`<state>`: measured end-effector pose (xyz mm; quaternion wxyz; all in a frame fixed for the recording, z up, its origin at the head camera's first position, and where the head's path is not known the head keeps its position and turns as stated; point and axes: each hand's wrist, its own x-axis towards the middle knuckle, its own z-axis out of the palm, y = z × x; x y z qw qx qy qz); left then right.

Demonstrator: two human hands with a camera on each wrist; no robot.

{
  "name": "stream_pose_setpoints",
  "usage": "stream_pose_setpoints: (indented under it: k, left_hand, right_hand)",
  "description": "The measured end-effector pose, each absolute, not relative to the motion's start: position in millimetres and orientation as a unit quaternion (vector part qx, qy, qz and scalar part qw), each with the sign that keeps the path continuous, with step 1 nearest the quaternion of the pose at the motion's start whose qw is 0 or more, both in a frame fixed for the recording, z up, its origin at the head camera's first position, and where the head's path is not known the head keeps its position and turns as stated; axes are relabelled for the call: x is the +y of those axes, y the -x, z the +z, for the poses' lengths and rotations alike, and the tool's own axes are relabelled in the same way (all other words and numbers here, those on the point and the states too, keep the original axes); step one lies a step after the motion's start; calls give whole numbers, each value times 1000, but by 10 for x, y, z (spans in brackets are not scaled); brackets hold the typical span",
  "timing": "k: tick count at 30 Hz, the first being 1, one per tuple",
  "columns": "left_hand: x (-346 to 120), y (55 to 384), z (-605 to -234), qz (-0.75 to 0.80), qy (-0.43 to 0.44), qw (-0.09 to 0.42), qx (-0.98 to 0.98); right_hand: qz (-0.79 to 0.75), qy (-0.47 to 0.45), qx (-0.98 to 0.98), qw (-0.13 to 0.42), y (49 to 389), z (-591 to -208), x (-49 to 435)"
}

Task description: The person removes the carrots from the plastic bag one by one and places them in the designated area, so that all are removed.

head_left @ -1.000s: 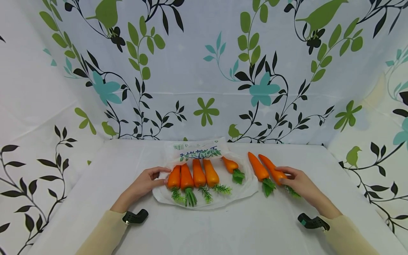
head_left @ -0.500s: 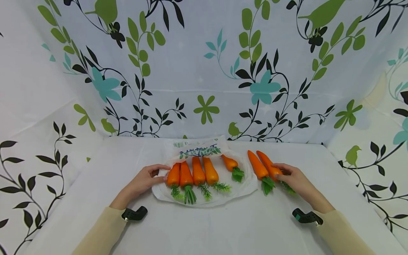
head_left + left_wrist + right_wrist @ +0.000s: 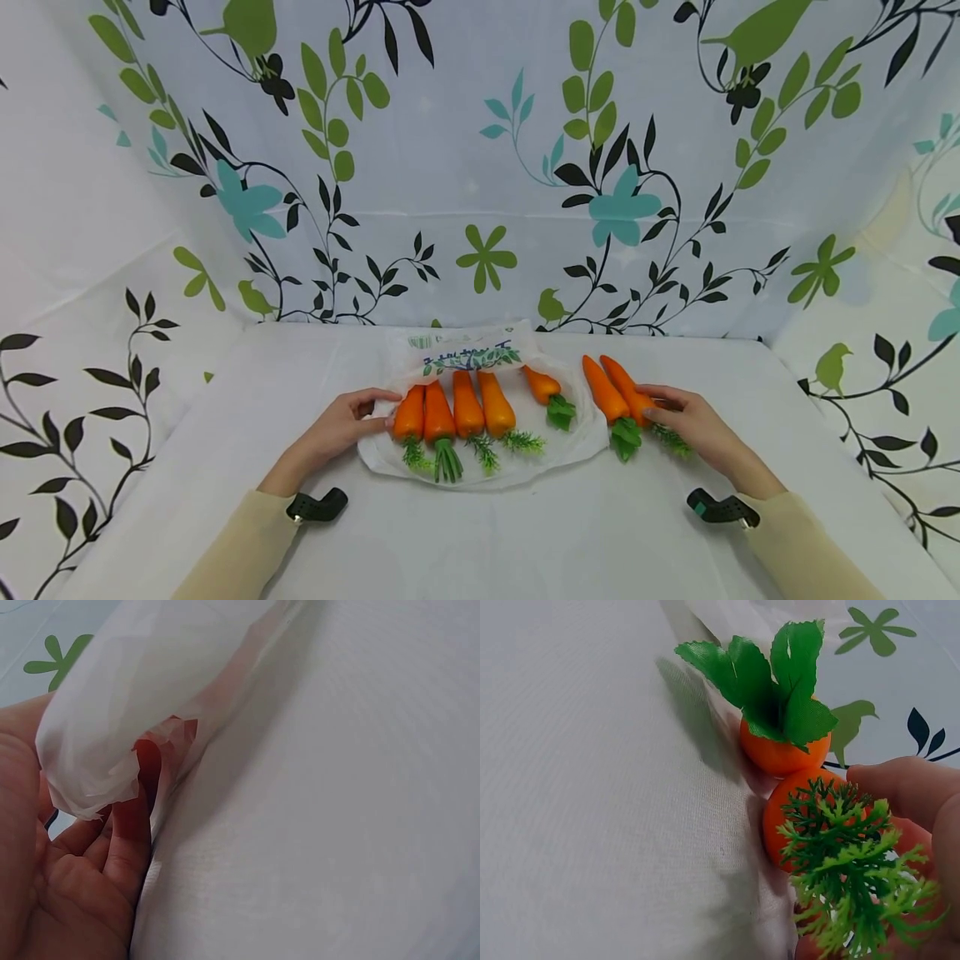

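Several artificial carrots lie side by side on a crumpled white plastic bag, their tips tucked under its printed flap. A shorter carrot with broad leaves lies apart on the bag's right side. My left hand grips the bag's left edge beside the leftmost carrot; the bag film folds over its fingers. Right of the bag, a broad-leaved carrot touches a feathery-leaved carrot. My right hand holds that feathery-leaved one from its right side, thumb near the thick end.
The white-covered table reaches toward me in front of the bag. Behind it hangs a leaf-patterned cloth. Black wrist cameras sit below both hands.
My right hand has shifted left, bringing the feathery-leaved carrot against the broad-leaved one. The broad-leaved carrot's leafy end has swung slightly left to the bag's edge. My left hand stays in place.
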<state>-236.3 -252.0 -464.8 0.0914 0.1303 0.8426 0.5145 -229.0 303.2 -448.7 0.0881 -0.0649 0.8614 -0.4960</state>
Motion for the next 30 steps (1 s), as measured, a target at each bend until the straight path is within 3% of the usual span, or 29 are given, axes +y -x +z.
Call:
stream_pose_setpoints:
  k: [30]
  left_hand:
    - [-2519,2358,-4657,510,-126,88,846]
  right_hand:
    - [-479,76,873,60,2142,-4143,3006]
